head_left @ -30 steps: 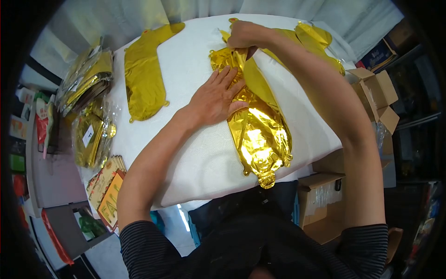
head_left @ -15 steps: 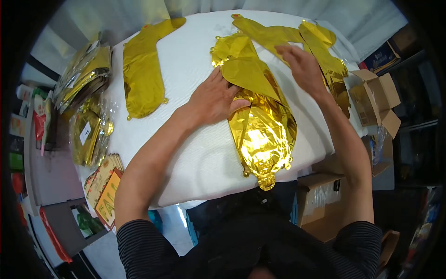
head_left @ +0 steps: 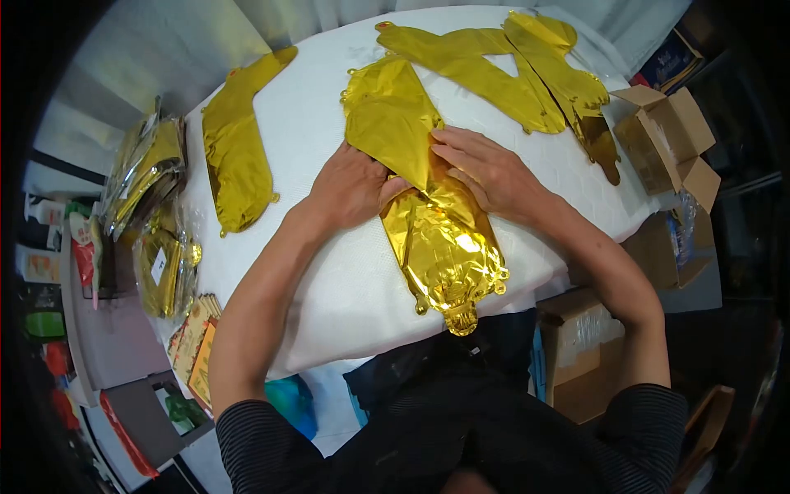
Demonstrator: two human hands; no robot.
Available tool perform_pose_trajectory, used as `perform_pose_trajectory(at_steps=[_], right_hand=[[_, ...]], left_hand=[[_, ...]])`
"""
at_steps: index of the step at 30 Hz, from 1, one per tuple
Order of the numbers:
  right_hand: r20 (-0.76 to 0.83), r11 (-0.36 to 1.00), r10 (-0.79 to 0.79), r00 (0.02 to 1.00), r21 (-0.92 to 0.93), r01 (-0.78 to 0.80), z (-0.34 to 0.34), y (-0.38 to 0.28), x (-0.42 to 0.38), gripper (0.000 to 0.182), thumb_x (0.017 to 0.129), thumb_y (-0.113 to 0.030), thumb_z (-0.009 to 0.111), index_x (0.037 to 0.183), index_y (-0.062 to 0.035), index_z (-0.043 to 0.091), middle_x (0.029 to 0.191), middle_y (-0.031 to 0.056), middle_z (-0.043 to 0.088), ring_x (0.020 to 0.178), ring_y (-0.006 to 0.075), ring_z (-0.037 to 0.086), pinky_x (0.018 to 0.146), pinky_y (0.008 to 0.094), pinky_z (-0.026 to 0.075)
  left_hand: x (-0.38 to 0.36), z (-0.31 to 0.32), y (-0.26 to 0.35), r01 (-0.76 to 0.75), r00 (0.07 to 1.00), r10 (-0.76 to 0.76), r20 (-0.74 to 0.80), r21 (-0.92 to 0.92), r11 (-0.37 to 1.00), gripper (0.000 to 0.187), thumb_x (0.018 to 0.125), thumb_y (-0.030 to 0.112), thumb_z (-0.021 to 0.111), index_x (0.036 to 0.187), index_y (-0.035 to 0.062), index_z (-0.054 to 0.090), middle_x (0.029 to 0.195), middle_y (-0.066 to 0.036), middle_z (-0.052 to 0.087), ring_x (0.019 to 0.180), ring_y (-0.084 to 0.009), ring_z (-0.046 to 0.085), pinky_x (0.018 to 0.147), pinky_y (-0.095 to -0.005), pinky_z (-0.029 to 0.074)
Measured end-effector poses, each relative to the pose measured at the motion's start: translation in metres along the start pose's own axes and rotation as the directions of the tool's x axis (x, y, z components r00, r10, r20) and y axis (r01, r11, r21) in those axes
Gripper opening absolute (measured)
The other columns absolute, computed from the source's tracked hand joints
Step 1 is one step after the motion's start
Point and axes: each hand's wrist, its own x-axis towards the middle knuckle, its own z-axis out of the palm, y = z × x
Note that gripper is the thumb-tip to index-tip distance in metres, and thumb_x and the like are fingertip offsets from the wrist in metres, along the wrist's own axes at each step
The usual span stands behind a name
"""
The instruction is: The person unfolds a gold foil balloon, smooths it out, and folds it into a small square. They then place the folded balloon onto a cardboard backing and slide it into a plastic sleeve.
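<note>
White-covered worktop (head_left: 304, 107) spans the frame; mid-frame, the right hand (head_left: 498, 177), raised clear moments ago, lies loosely open against the folded gold foil (head_left: 448, 239); the left hand (head_left: 350, 188) tucks its fingers under the flap (head_left: 395, 132), grip unclear, so both now flank it.

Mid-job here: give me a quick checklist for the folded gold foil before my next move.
1. Left hand on the folded gold foil: ok.
2. Left fingertips' grip: cannot tell, hidden beneath the flap.
3. Right hand at the foil's right edge: ok, fingers extended.
4. Foil smooth: not ok, the near part is creased.
5. Bottom tab well inside the table: not ok, it reaches the front edge.
6. Left-side foil piece apart from both hands: ok.
</note>
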Motion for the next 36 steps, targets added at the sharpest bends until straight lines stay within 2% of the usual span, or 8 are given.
perform_pose_trajectory(at_steps=[7, 15, 24, 29, 32, 34, 35, 36], right_hand=[[0.024, 1.0, 0.01, 1.0, -0.025, -0.009, 0.011, 0.003, 0.01, 0.036, 0.098, -0.011, 0.065, 0.132, 0.0009, 0.062, 0.143, 0.0176, 0.059, 0.133, 0.0383, 0.055, 0.113, 0.0453, 0.045], [0.174, 0.999, 0.006, 0.985, -0.05, 0.003, 0.012, 0.014, 0.031, 0.051, 0.103, -0.026, 0.059, 0.147, -0.0005, 0.05, 0.157, 0.0174, 0.046, 0.15, 0.0346, 0.036, 0.127, 0.0477, 0.025], [0.206, 0.993, 0.088, 0.975, -0.1, -0.068, 0.03, 0.025, 0.045, 0.057, 0.107, -0.042, 0.05, 0.145, 0.0009, 0.05, 0.159, 0.0212, 0.042, 0.15, 0.0374, 0.035, 0.127, 0.0499, 0.023], [0.22, 0.986, 0.123, 0.968, -0.139, -0.094, 0.029, 0.018, 0.044, 0.059, 0.106, -0.036, 0.053, 0.152, 0.0012, 0.044, 0.161, 0.0193, 0.039, 0.153, 0.0328, 0.032, 0.128, 0.0459, 0.021], [0.196, 0.984, 0.111, 0.974, -0.161, -0.08, 0.035, 0.02, 0.042, 0.06, 0.107, -0.036, 0.052, 0.153, 0.0007, 0.042, 0.161, 0.0185, 0.039, 0.153, 0.0323, 0.032, 0.128, 0.0458, 0.021], [0.182, 0.984, 0.103, 0.978, -0.162, -0.074, 0.037, 0.021, 0.039, 0.06, 0.107, -0.036, 0.051, 0.153, 0.0004, 0.042, 0.161, 0.0181, 0.04, 0.153, 0.032, 0.032, 0.128, 0.0458, 0.021], [0.181, 0.983, 0.107, 0.978, -0.169, -0.076, 0.038, 0.021, 0.039, 0.06, 0.107, -0.037, 0.051, 0.154, 0.0002, 0.041, 0.161, 0.0177, 0.04, 0.153, 0.0315, 0.031, 0.128, 0.0456, 0.021], [0.174, 0.981, 0.107, 0.979, -0.178, -0.076, 0.038, 0.021, 0.04, 0.061, 0.107, -0.037, 0.051, 0.154, 0.0, 0.041, 0.162, 0.0173, 0.039, 0.153, 0.031, 0.031, 0.129, 0.0454, 0.02]], left_hand=[[-0.002, 0.005, -0.002, -0.025, 0.995, 0.032, -0.091, 0.074, 0.997, 0.058, 0.102, 0.043, 0.054, 0.152, 0.0123, 0.048, 0.157, -0.014, 0.043, 0.15, -0.0347, 0.032, 0.127, -0.0467, 0.021], [-0.002, 0.0, 0.0, -0.012, 1.0, 0.013, -0.028, 0.018, 1.0, 0.056, 0.102, 0.043, 0.053, 0.15, 0.0152, 0.049, 0.155, -0.012, 0.046, 0.146, -0.0338, 0.037, 0.125, -0.0463, 0.025], [-0.004, 0.005, -0.002, -0.027, 0.996, 0.031, -0.081, 0.046, 0.999, 0.059, 0.103, 0.046, 0.051, 0.152, 0.0132, 0.046, 0.157, -0.014, 0.043, 0.149, -0.0355, 0.033, 0.126, -0.0461, 0.021], [-0.003, 0.006, -0.002, -0.009, 0.998, 0.013, -0.069, 0.052, 0.999, 0.061, 0.103, 0.048, 0.052, 0.151, 0.0104, 0.048, 0.156, -0.015, 0.044, 0.148, -0.0363, 0.033, 0.126, -0.0462, 0.022], [-0.003, 0.005, -0.001, -0.013, 0.986, 0.021, -0.165, 0.049, 0.999, 0.059, 0.102, 0.048, 0.055, 0.144, 0.0054, 0.053, 0.146, -0.019, 0.052, 0.141, -0.0395, 0.042, 0.12, -0.0473, 0.033], [-0.004, -0.006, 0.0, 0.143, 0.99, -0.14, 0.026, -0.172, 0.975, 0.057, 0.102, 0.048, 0.056, 0.132, 0.0006, 0.058, 0.13, -0.022, 0.059, 0.131, -0.0428, 0.049, 0.11, -0.049, 0.04], [-0.01, -0.011, 0.005, 0.119, 0.985, -0.146, -0.096, -0.246, 0.962, 0.043, 0.101, 0.037, 0.062, 0.121, -0.0007, 0.062, 0.117, -0.021, 0.063, 0.114, -0.0423, 0.059, 0.097, -0.0479, 0.049], [-0.015, -0.012, 0.009, 0.124, 0.984, -0.15, -0.092, -0.241, 0.963, 0.043, 0.101, 0.037, 0.062, 0.121, -0.0007, 0.062, 0.117, -0.021, 0.063, 0.114, -0.0423, 0.059, 0.097, -0.0479, 0.049]])
